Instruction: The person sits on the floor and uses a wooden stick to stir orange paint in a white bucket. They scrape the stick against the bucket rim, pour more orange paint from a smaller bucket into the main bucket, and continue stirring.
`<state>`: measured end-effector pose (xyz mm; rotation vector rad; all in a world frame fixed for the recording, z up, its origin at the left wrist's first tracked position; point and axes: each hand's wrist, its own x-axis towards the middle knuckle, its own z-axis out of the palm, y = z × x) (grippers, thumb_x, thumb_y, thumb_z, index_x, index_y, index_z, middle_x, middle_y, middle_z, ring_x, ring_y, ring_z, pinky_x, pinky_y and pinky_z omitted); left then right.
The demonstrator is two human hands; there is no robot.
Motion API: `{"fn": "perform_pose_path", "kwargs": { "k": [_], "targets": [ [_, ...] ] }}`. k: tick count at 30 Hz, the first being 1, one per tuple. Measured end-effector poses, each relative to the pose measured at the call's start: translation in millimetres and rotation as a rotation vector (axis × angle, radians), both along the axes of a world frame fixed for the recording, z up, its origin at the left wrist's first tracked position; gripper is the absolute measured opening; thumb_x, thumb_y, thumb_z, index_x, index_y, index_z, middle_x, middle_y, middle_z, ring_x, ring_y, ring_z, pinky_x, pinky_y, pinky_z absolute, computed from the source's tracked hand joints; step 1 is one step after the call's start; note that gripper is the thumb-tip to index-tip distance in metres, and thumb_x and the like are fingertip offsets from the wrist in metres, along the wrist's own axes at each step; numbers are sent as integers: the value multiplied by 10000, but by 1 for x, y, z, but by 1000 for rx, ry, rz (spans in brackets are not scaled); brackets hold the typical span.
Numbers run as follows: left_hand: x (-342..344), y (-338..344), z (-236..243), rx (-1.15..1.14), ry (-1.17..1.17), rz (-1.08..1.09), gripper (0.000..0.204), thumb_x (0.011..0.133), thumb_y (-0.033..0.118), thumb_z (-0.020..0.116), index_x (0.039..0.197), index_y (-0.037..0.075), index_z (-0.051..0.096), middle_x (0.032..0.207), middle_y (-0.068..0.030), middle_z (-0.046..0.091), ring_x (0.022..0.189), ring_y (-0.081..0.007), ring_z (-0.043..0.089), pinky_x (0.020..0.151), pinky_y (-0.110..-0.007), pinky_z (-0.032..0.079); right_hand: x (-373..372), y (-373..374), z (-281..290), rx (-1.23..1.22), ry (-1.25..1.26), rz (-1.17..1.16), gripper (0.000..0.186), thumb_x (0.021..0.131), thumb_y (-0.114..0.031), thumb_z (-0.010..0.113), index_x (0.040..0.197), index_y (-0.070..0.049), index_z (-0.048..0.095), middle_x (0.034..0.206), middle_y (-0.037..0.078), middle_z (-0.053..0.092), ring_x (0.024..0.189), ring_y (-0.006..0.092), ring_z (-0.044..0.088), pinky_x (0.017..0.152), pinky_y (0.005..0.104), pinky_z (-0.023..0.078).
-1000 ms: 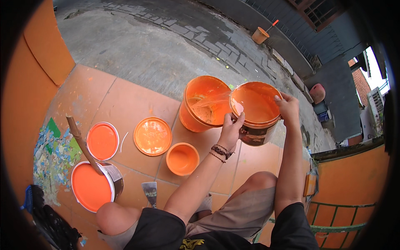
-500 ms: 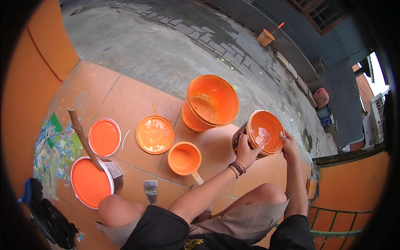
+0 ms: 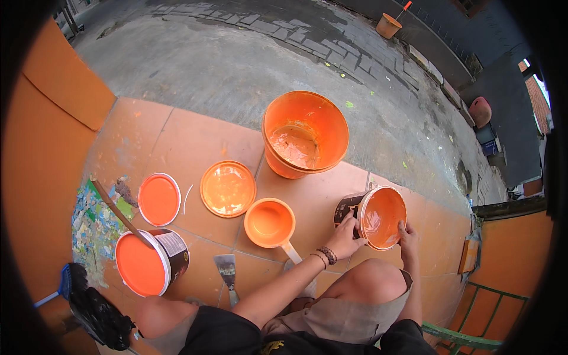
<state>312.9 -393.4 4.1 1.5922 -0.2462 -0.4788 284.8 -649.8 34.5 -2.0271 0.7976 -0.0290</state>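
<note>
Both hands are closed on a small paint bucket (image 3: 380, 214) at the right, tipped so its mouth faces me. Orange paint coats the inside and dark printing covers the outer wall. My left hand (image 3: 344, 235) grips its left side near the rim; on that wrist are dark beaded bracelets. At the opposite edge, my right hand (image 3: 408, 241) pinches the rim, its fingertips partly hidden. Farther off stands a larger orange bucket (image 3: 305, 133) with paint smeared inside. Left of my hands lies an orange dipper (image 3: 269, 223) with a pale handle.
A full bucket of orange paint (image 3: 140, 263) with a wooden stick (image 3: 121, 214) stands at left. Two paint-covered lids (image 3: 228, 188) and a scraper (image 3: 226, 271) lie on the tiles. A black plastic bag (image 3: 97, 313) is at lower left; a green railing (image 3: 461, 337), lower right.
The small bucket has come down and nearer to me, its mouth turned further toward me. Both hands have moved with it and keep their hold. The view has shifted slightly.
</note>
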Motion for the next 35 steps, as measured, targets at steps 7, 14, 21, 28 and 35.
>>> {"fn": "perform_pose_path", "kwargs": {
  "k": [7, 14, 21, 28, 35],
  "targets": [
    [45, 116, 41, -195, 237, 565, 235, 859, 146, 711, 836, 16, 516, 646, -71, 616, 552, -107, 622, 412, -214, 477, 109, 136, 36, -135, -210, 378, 634, 889, -466, 642, 1248, 40, 512, 860, 112, 623, 690, 191, 615, 631, 308, 499],
    [32, 229, 59, -226, 101, 1006, 287, 879, 181, 699, 766, 61, 464, 575, -51, 566, 459, -95, 568, 355, -193, 432, 195, 224, 11, 321, 113, 307, 456, 895, -181, 492, 1287, 27, 387, 789, 165, 627, 508, 173, 598, 379, 304, 489],
    [-1, 248, 39, -185, 228, 982, 261, 887, 185, 690, 827, 48, 476, 586, -50, 569, 460, -99, 564, 367, -195, 420, 220, 171, 35, 84, -22, 211, 257, 843, -82, 416, 1052, 33, 511, 630, 120, 571, 382, 147, 461, 311, 296, 314],
    [1, 257, 38, -131, 201, 987, 231, 900, 185, 668, 870, 40, 491, 597, -54, 576, 472, -118, 578, 370, -212, 439, 243, 174, 49, -3, 34, 251, 299, 834, -87, 437, 1107, 23, 487, 650, 125, 581, 454, 186, 527, 359, 343, 372],
    [-4, 258, 29, -101, 282, 1006, 234, 898, 191, 676, 891, 42, 497, 636, -43, 585, 479, -94, 564, 389, -199, 432, 264, 172, 57, -150, -22, 321, 368, 839, -116, 469, 1168, 41, 517, 794, 195, 677, 580, 283, 661, 470, 350, 491]
  ]
}}
